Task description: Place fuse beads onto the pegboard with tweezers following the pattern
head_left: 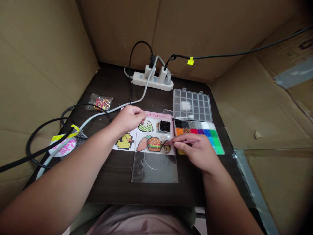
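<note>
Your two bare forearms and hands, seen from above. Your left forearm (66, 173) enters from the lower left and runs diagonally up toward the centre, bent slightly at the wrist. Your left hand (129, 119) lies palm down, fingers (141, 113) loosely curled, knuckles turned to the right. Your right forearm (227, 204) rises from the lower right, nearly upright in view. Your right hand (197, 152) angles in toward the left, lower in view than your left hand and a short gap apart from it. Its thumb (182, 148) and fingertips (179, 138) pinch close together.
</note>
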Available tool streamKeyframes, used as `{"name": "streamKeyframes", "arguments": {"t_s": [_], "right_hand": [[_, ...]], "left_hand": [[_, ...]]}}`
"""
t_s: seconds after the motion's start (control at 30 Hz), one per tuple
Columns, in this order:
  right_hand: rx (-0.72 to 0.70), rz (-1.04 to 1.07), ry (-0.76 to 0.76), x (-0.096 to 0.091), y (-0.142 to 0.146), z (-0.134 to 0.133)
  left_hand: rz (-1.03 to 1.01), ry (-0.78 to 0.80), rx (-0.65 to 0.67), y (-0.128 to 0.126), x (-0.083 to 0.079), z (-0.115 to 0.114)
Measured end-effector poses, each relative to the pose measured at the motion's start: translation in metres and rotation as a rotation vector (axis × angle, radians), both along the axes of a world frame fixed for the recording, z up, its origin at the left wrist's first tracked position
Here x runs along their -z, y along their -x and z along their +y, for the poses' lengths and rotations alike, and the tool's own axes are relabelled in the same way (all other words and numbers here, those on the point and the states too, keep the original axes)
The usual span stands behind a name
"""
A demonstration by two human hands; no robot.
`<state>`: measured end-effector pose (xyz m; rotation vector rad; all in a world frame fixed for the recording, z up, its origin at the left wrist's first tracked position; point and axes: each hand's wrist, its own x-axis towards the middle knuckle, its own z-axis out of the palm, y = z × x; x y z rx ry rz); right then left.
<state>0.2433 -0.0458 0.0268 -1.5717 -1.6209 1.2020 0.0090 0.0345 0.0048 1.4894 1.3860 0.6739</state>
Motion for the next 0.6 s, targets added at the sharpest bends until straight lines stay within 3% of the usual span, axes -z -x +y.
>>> {"name": "streamKeyframes", "arguments": {"t_s": [0.6], "right_hand": [[0.005, -0.006, 0.007, 0.0001, -0.0002, 0.0002]], "left_hand": [[-0.016, 0.026, -0.011, -0.0018, -0.0025, -0.0008]]}}
